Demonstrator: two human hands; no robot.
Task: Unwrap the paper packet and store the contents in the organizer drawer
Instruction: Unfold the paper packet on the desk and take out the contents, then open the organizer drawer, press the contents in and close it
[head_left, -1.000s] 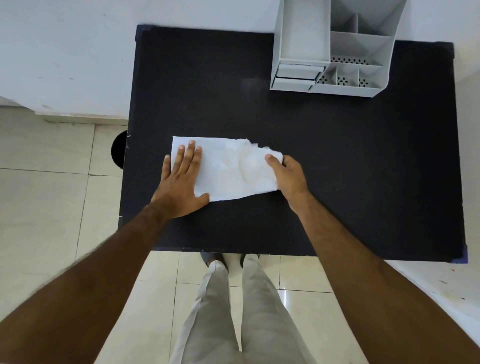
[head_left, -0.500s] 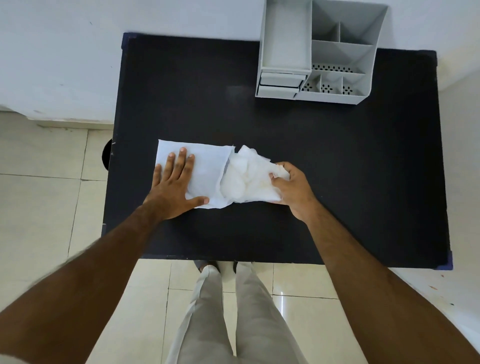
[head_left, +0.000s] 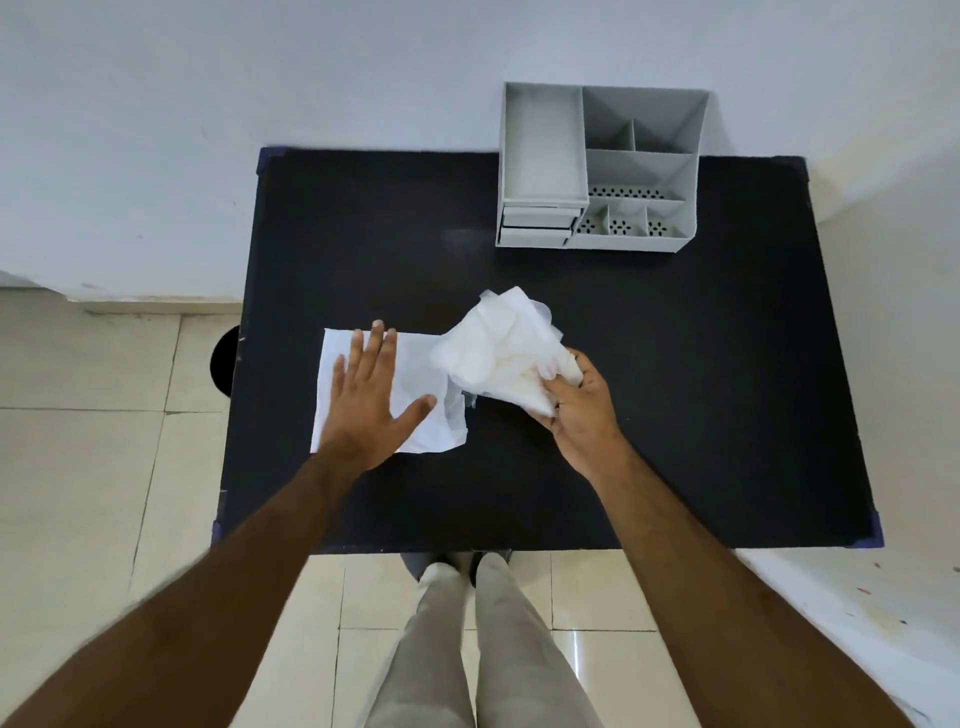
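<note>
A white paper wrapper (head_left: 421, 415) lies flat on the black table (head_left: 701, 415), and my left hand (head_left: 371, 397) presses on it with fingers spread. My right hand (head_left: 576, 400) grips a bunch of thin, translucent white material (head_left: 498, 353), lifted a little above the table just right of the wrapper. I cannot tell exactly what this material is. The grey organizer (head_left: 597, 171) stands at the table's far edge, with two small drawers (head_left: 537, 226) shut at its front left.
A white wall rises behind the table. Tiled floor lies to the left and in front, and a dark round object (head_left: 224, 358) sits by the table's left edge. My legs (head_left: 478, 649) stand at the near edge. A pale surface adjoins on the right.
My right hand has pulled the white material out of the wrapper's right end and raised it to the right. My left hand has stayed pressed on the wrapper. The camera has tilted back.
</note>
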